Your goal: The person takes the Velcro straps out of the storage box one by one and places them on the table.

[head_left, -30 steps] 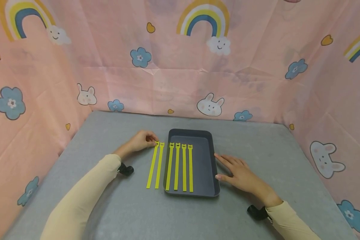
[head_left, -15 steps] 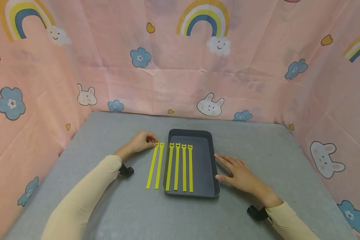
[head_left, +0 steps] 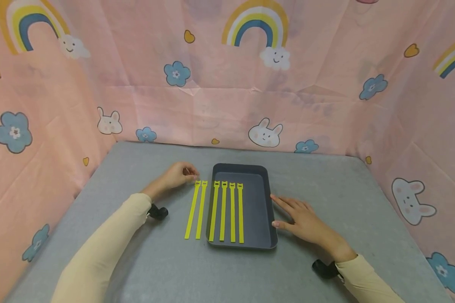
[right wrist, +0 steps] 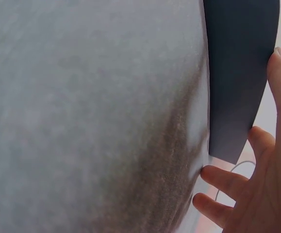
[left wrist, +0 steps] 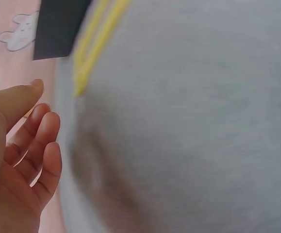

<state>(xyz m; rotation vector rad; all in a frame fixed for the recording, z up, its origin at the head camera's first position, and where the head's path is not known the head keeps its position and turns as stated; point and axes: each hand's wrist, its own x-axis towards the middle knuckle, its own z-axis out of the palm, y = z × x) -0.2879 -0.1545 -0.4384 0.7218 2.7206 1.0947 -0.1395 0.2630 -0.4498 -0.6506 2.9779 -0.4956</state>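
Observation:
Two yellow strap-type cable ties with slotted heads, the outer tie [head_left: 191, 212] and the inner tie [head_left: 201, 212], lie side by side on the table, left of a dark grey tray [head_left: 258, 210]. Several matching cable ties [head_left: 233, 214] lie lengthwise in the tray's left half. My left hand [head_left: 177, 174] is by the outer tie's head, its fingers loosely bent; in the left wrist view its thumb and fingertips are apart from the yellow ties [left wrist: 94, 53]. My right hand [head_left: 301, 219] touches the tray's right side with thumb and fingertips, fingers extended.
A grey cloth [head_left: 163, 269] covers the table. Pink printed curtains [head_left: 208, 109] enclose it at the back and both sides. Each wrist carries a small black camera, the left camera [head_left: 159, 211] and the right camera [head_left: 325, 268].
My left hand has let go of the outer tie's head and drawn back slightly up and left. That tie's head now lies level beside the inner one. My right hand and the tray stay put.

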